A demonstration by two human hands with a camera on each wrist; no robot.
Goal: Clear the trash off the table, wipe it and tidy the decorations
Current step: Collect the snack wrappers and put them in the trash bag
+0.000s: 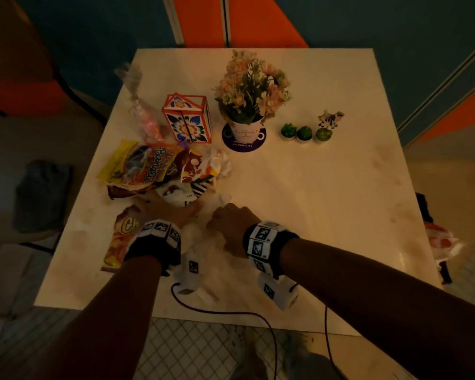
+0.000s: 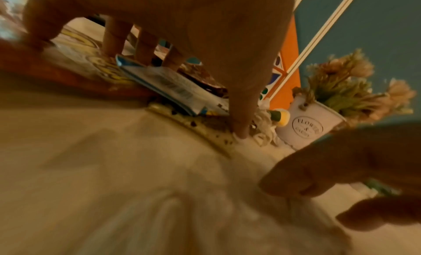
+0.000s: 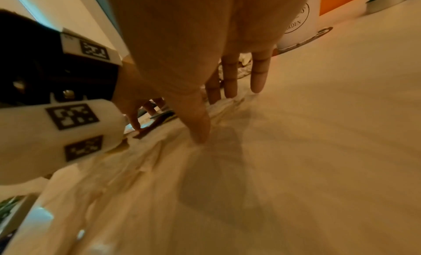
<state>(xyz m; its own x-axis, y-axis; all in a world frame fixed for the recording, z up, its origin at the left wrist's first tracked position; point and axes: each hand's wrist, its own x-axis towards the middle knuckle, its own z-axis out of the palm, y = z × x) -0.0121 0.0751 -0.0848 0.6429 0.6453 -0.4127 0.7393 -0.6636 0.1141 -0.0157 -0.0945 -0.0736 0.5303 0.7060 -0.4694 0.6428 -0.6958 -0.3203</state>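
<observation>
A heap of snack wrappers (image 1: 146,165) and crumpled paper (image 1: 217,163) lies on the left of the pale table (image 1: 327,215). An orange chips bag (image 1: 121,237) sits by the left edge. My left hand (image 1: 181,207) (image 2: 189,96) stands spread on its fingertips over a white-and-blue wrapper (image 2: 168,86), its thumb on the tabletop. My right hand (image 1: 225,212) (image 3: 216,114) is close beside it, with straight fingers and thumb touching a thin white crinkled sheet (image 3: 141,161) flat on the table. A flower pot (image 1: 246,130), a patterned box (image 1: 188,122), small green plants (image 1: 303,133) and a zebra figure (image 1: 329,119) stand further back.
A clear bag with pink contents (image 1: 146,116) lies at the back left. An orange chair (image 1: 19,78) and a dark bundle (image 1: 41,196) are left of the table. A red-and-white bag (image 1: 442,242) hangs at the right edge. Wrist cables (image 1: 231,314) trail over the near edge.
</observation>
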